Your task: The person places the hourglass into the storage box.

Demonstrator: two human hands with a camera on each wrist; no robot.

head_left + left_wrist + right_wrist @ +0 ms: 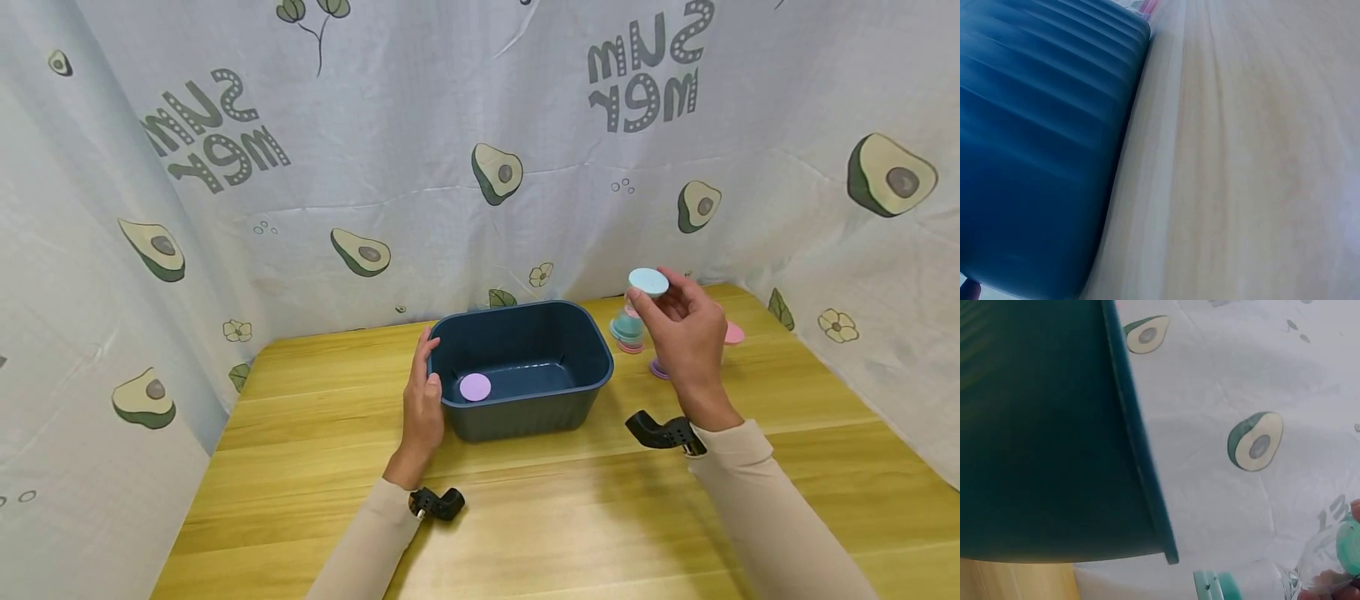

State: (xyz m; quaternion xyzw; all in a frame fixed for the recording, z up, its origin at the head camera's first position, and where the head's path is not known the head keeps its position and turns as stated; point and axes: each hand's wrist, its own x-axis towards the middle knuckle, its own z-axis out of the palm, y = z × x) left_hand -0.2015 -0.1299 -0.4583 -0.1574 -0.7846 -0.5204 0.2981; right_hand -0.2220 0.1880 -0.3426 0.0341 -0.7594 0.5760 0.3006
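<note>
My right hand (686, 329) holds up a sand timer (648, 282) with pale blue-green ends and a clear body, its top disc between thumb and fingers. In the right wrist view the sand timer (1349, 547) shows at the lower right, partly behind fingertips. My left hand (423, 408) rests against the left end of a dark blue rectangular box (525, 417), fingers extended along its side. Inside the box, at the front left, a lilac disc (475, 387) shows. The box's ribbed side (1041, 144) fills the left of the left wrist view.
More timers stand right of the box, partly hidden by my right hand: a pink base (631, 347), a purple base (659, 369) and a pink disc (734, 334). A patterned curtain (420, 167) hangs behind the wooden table (315, 467).
</note>
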